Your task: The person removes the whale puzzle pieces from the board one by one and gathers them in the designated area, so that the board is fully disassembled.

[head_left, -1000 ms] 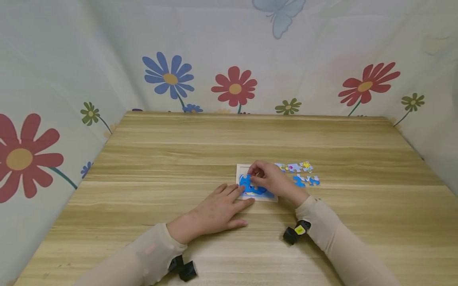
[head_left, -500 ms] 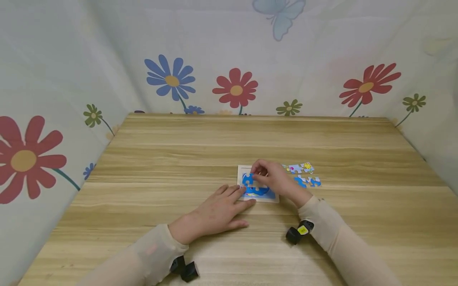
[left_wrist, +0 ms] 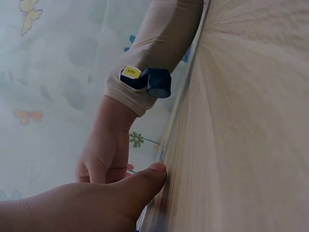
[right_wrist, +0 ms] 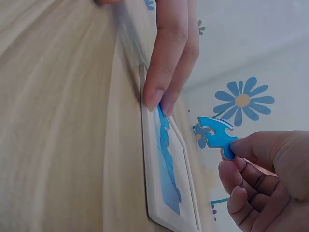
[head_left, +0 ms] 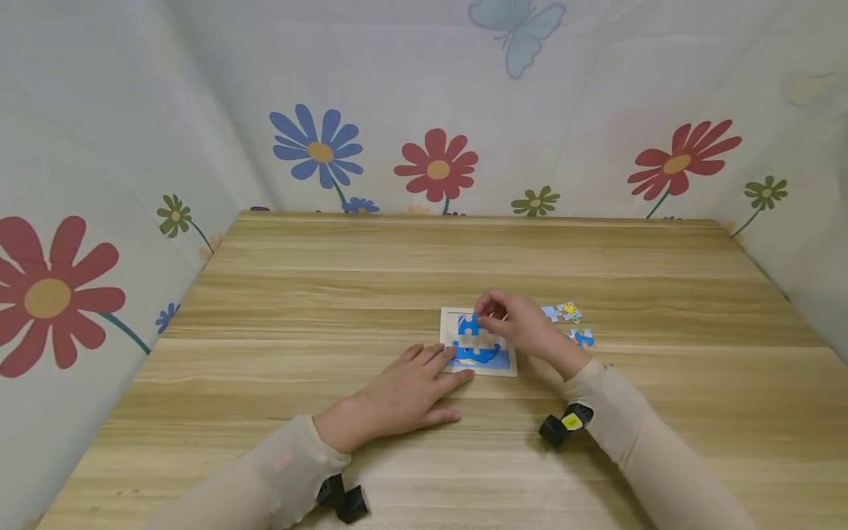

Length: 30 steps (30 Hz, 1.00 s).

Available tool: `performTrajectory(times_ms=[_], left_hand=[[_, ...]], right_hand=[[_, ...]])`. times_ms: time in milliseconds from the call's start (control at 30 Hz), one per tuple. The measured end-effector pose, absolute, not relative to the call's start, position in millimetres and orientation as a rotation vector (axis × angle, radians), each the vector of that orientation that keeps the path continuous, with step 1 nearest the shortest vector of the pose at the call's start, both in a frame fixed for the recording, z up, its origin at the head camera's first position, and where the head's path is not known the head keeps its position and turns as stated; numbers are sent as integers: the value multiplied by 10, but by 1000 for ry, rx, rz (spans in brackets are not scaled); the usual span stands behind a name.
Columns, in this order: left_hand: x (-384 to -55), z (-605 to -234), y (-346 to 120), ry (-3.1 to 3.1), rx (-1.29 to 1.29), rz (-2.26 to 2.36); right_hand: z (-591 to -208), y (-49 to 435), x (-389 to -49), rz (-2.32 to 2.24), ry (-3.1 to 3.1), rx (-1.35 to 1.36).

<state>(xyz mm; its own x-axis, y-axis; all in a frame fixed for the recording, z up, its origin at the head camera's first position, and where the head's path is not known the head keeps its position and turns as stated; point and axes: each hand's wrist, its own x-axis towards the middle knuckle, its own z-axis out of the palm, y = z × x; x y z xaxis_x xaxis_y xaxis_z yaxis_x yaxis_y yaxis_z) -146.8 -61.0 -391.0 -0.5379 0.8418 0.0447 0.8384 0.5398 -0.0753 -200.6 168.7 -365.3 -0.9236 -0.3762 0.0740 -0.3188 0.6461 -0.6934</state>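
A white-framed puzzle tray point(head_left: 446, 318) lies on the wooden table, its lower part filled with blue whale pieces point(head_left: 478, 355). My right hand point(head_left: 523, 324) pinches a blue puzzle piece point(right_wrist: 217, 133) between thumb and fingertips, raised over the tray's upper part, as the right wrist view shows. My left hand point(head_left: 404, 390) rests with straight fingers on the tray's left side, fingertips point(right_wrist: 153, 99) at the frame and the pieces inside. In the left wrist view, the left thumb point(left_wrist: 149, 179) is in front and covers most of the tray.
To the right of the tray lie several loose puzzle pieces, among them one with a yellow sun point(head_left: 570, 310) and a blue one point(head_left: 584, 338); my right hand partly covers this group. A white flowered cloth point(head_left: 371, 66) stands behind the wooden table point(head_left: 331, 258).
My right hand has lifted the blue puzzle piece from low over the tray's left and moved it up and right. My left hand stays in place.
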Motion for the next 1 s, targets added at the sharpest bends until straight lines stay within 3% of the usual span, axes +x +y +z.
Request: performTrajectory(times_ms=[1000], left_hand=[[-1471, -3822, -578, -2706, -1497, 131]], right_hand=[[-3660, 2293, -1936, -1196, 2791, -487]])
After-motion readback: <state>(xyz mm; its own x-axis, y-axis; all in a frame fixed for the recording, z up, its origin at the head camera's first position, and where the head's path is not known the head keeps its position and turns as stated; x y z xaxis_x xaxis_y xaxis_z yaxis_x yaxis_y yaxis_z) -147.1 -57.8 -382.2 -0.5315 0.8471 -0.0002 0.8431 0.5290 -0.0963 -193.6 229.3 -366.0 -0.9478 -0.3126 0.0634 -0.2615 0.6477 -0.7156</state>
